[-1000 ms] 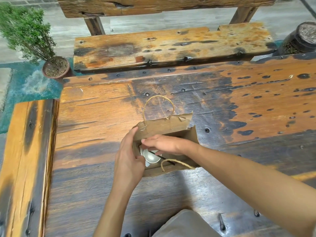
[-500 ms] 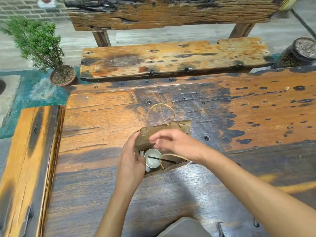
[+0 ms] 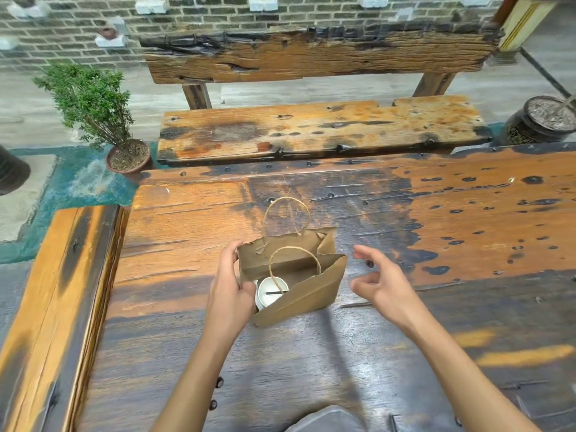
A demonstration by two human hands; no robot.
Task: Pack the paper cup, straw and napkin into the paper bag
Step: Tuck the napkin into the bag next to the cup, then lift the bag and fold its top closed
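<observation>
A brown paper bag with twine handles stands open on the wooden table. Inside it a white paper cup stands upright, with a dark straw lying across its rim. A bit of white shows at the cup's left edge; I cannot tell whether it is the napkin. My left hand grips the bag's left side, thumb on the outer wall and fingers at the opening. My right hand hovers just right of the bag, fingers apart and holding nothing.
A wooden bench runs along the table's far side and another bench along its left. A small potted plant stands on the floor at the far left, and a dark pot at the far right.
My right hand has come out of the bag's mouth and moved to its right, empty. The near handle now stands up. The camera has tilted upward.
</observation>
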